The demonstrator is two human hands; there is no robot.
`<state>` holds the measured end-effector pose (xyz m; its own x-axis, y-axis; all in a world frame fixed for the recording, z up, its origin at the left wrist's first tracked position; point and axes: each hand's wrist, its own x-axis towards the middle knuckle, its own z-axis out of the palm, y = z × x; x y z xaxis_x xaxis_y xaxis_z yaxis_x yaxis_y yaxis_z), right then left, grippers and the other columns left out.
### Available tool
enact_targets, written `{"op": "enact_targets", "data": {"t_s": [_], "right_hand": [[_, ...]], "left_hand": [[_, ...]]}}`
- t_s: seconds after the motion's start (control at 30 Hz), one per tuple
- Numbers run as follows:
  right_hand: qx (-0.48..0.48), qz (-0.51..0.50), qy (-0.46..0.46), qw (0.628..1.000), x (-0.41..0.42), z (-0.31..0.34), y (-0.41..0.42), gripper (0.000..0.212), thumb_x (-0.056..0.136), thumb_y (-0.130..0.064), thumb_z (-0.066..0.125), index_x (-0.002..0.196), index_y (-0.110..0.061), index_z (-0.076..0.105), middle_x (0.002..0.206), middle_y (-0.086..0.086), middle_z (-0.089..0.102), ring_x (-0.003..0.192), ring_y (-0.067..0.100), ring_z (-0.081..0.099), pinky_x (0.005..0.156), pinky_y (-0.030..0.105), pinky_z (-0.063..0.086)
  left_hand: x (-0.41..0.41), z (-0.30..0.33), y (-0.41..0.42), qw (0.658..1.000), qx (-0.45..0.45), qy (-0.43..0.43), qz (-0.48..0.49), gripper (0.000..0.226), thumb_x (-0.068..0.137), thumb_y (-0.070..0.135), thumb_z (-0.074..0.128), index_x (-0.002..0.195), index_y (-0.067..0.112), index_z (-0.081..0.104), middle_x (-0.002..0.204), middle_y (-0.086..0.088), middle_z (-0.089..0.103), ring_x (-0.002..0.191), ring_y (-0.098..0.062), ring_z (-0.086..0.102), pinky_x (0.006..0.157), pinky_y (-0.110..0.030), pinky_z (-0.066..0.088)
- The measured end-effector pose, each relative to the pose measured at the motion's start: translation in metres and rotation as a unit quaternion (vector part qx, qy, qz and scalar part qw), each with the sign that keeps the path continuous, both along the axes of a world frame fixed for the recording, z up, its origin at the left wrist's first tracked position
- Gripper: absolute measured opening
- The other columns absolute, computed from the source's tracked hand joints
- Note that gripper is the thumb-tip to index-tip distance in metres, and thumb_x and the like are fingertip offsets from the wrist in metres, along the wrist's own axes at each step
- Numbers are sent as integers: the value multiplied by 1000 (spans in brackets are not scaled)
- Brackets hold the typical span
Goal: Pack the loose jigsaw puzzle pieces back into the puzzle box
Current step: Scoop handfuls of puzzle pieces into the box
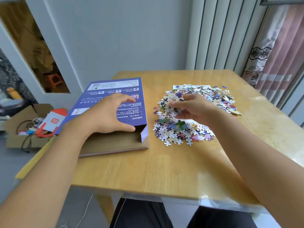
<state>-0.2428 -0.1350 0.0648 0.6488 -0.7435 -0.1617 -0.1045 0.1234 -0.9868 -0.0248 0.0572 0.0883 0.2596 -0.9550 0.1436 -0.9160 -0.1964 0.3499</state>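
Observation:
A flat blue puzzle box (131, 111) lies on the left half of the wooden table (164, 170), its near end open with a brown flap folded out. My left hand (107, 114) hovers just over the box top, fingers spread, thumb near the open edge. A heap of loose jigsaw pieces (177, 130) covers the table to the right of the box. My right hand (192, 106) is above the heap, fingers closed around a handful of pieces.
A white sheet (202, 87) lies under the far side of the heap. On the floor to the left stands an open cardboard carton (19, 140) with cables and a red-and-white bag (52, 120). Curtains hang at the right.

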Motion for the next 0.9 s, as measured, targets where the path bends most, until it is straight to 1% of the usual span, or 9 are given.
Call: {"op": "enact_targets", "data": {"t_s": [0.1,0.2,0.27,0.33,0.47,0.57,0.7,0.8,0.9], "right_hand": [[17,4,-18,1000,5,10,5,62,82,-8,78,130,17,49,110,20,69,74,24,74,65,30,60],[18,22,-21,999,10,20,10,61,77,-13,81,126,13,56,112,21,70,75,22,74,66,29,59],[17,32,-34,999,15,28,15,71,68,-16,84,127,12,56,121,23,67,76,21,74,66,30,60],[16,53,-51,997,23,40,23,77,65,-16,83,131,11,53,120,20,66,75,20,73,64,29,59],[-18,120,-77,990,37,71,43,55,72,-17,78,121,3,64,104,13,72,76,17,72,64,25,58],[-65,146,-97,982,47,95,58,31,86,-10,73,115,-1,67,100,11,75,79,18,74,65,25,58],[-154,148,-93,972,62,115,71,29,86,-7,75,113,2,67,107,19,74,93,29,75,74,34,61],[-221,141,-71,962,70,121,74,36,82,-8,80,113,5,66,106,23,73,92,32,75,74,38,62],[-269,129,-51,953,74,120,73,49,79,-11,84,118,7,62,108,30,68,88,32,75,72,41,63]], "left_hand": [[22,-11,25,994,62,-91,27,94,60,38,93,141,36,45,140,14,42,132,-11,39,111,-35,37],[34,-22,32,992,6,-111,61,64,69,16,80,125,34,55,126,11,55,121,-15,52,99,-39,46],[35,-21,33,991,-42,-105,75,43,71,11,73,105,34,61,107,14,63,106,-15,60,88,-38,50],[33,-15,32,986,-84,-114,86,28,73,11,71,91,31,62,91,16,65,94,-18,62,79,-36,49],[23,16,18,972,-163,-144,88,21,79,9,67,89,27,63,88,7,70,88,-25,62,70,-32,39],[20,45,9,971,-174,-136,88,18,83,10,68,89,25,58,91,2,71,89,-29,62,75,-36,47],[23,67,-1,980,-158,-88,77,28,86,9,70,90,27,49,86,11,64,89,-20,63,81,-34,49],[29,79,-2,988,-140,-36,59,26,88,4,66,96,22,49,83,16,61,85,-11,63,75,-26,44],[34,84,1,992,-122,-3,35,24,90,0,62,98,19,49,93,8,68,84,7,60,72,-11,41]]}}
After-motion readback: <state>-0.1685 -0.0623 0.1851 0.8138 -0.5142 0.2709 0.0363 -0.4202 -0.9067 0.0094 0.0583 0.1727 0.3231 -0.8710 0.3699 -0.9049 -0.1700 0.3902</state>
